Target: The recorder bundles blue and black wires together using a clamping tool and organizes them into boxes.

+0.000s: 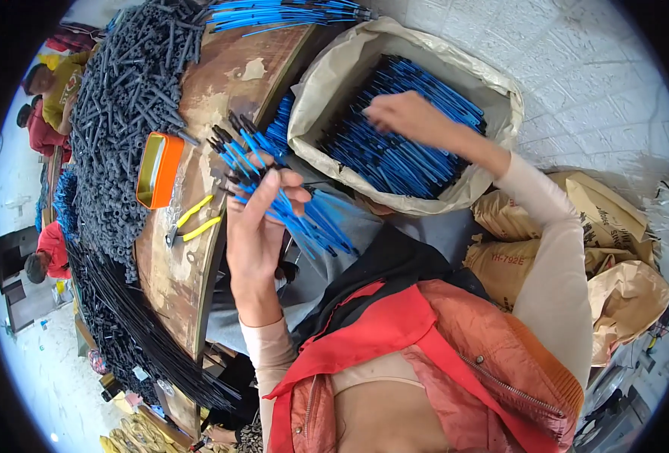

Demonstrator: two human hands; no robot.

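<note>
My left hand (262, 219) is closed around a bundle of thin blue rods (304, 220) with black ends, held tilted beside the table edge. Black pieces stick up past its fingers. Over a box lined with pale sacking (493, 75), my right hand (414, 119) has its fingers curled together, slightly blurred. Whether something small is between those fingers is hidden. Many similar blue rods (425, 162) lie in the box below it, roughly side by side.
A curved wooden table (221, 90) carries a heap of dark grey tubes (123, 113), an orange tin (160, 170), yellow-handled pliers (197, 219) and long black rods (168, 340). More blue rods (281, 15) lie at the far end. Brown paper sacks (500, 264) stand right. Several people work at far left.
</note>
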